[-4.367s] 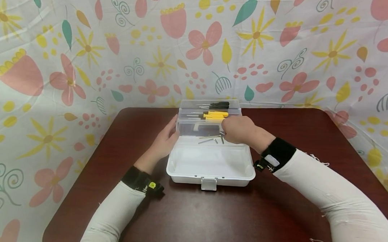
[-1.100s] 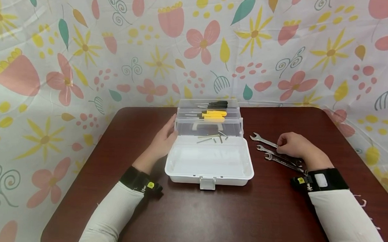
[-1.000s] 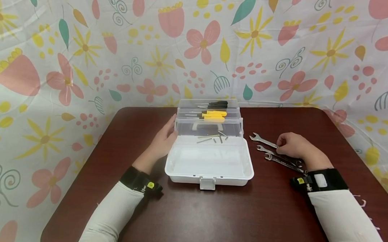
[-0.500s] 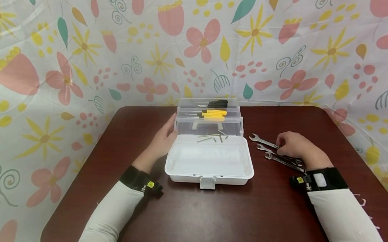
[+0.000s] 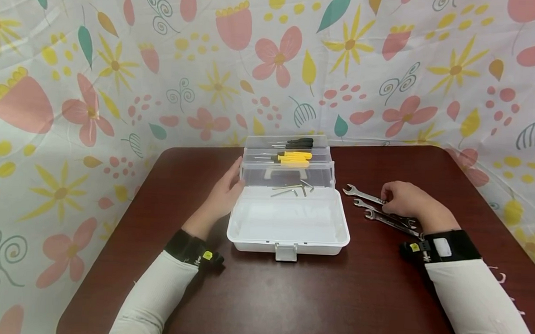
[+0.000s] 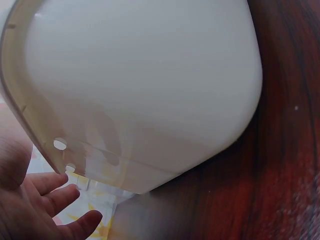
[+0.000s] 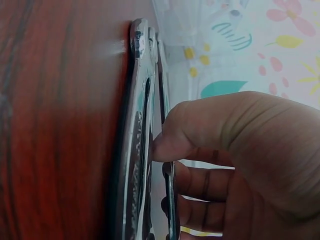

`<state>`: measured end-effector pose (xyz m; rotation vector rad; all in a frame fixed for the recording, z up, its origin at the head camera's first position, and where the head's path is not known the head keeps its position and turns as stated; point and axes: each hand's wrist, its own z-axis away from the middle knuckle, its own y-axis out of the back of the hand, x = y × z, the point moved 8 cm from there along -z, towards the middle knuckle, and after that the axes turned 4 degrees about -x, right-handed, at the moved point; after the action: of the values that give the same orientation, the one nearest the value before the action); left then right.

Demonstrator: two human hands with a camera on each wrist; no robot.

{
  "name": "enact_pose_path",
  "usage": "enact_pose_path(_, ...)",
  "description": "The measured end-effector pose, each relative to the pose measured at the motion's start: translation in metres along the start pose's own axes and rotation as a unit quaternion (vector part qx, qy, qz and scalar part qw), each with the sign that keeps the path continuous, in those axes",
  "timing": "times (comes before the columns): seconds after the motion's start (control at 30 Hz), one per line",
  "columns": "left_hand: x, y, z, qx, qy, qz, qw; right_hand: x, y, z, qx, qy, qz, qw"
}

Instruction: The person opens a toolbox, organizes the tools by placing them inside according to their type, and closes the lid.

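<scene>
A white toolbox [image 5: 255, 247] stands with its clear lid [image 5: 255, 175] raised at the back. My left hand [image 5: 225, 191] rests at the left side of the lid hinge, fingers extended; the left wrist view shows those fingers [image 6: 62, 200] by the box's back corner. To the right of the box lie three open-end wrenches, side by side and slanted. My right hand [image 5: 405, 199] pinches the farthest wrench [image 5: 359, 192] between thumb and fingers, seen closely in the right wrist view. The middle wrench [image 5: 368, 207] and nearest wrench [image 5: 390, 222] lie just in front, partly under the hand.
Black-handled screwdrivers [image 5: 302, 143] and yellow-handled screwdrivers [image 5: 295, 158] lie in the lid's clear compartments. Several hex keys [image 5: 289, 192] lie near the hinge. A dark wooden table [image 5: 279, 302] holds everything, with a flower-patterned cloth [image 5: 187, 49] behind.
My right hand has moved from above the hex keys at the box's hinge, rightward to the wrenches, and pinches one. Over the last second both hands hardly move.
</scene>
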<state>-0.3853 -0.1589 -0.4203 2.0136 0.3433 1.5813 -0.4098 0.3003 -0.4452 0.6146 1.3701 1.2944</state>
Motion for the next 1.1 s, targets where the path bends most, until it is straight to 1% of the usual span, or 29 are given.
enact_pose_path(0.2,0.001,-0.001,-0.002,-0.002,-0.010,0.010,0.9999,-0.001,0.001,0.002,-0.003,0.001,0.001,1.0000)
enact_pose_path(0.37,0.001,-0.001,-0.002,-0.002,-0.007,0.008,0.9999,0.000,0.001,0.004,-0.008,-0.001,-0.002,1.0000)
enact_pose_path(0.57,0.001,0.000,-0.002,0.003,-0.006,-0.004,1.0000,-0.003,0.003,0.006,-0.003,0.006,0.000,1.0000)
enact_pose_path(0.83,0.000,0.000,0.000,-0.001,-0.006,-0.004,1.0000,-0.004,0.005,0.008,-0.006,0.012,-0.002,0.9999)
enact_pose_path(1.1,-0.001,0.000,0.000,-0.001,-0.003,0.000,1.0000,-0.008,0.012,0.011,0.009,0.021,0.004,0.9997)
